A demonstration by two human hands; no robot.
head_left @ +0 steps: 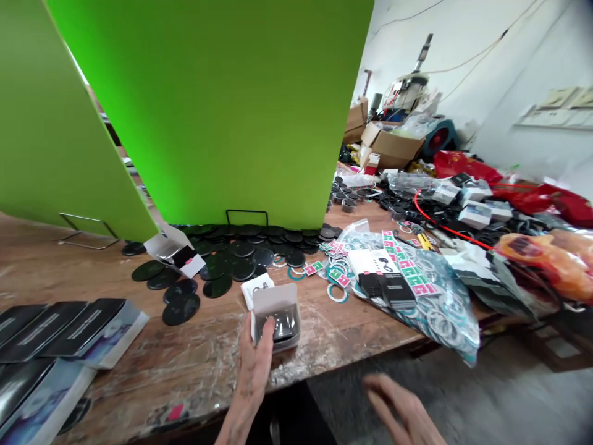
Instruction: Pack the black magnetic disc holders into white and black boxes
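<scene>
My left hand [256, 355] grips the left side of a small open white box [297, 339], thumb over its edge and fingers along the outside. Inside the box lies a glossy dark object [283, 322] that I cannot make out further. The box sits near the table's front edge with its flap raised. A white leaflet [256, 288] lies just behind it. My right hand [399, 405] hangs in front of the table edge, slightly blurred, with its fingers apart and nothing visible in them.
Closed boxes [88, 327] are stacked at left, with another open box [175, 252] beyond. Black discs [217, 285] lie before a green panel [222, 123]. At right are a bag of rings [445, 318], leaflets [386, 281], green-and-red stickers [407, 266] and clutter.
</scene>
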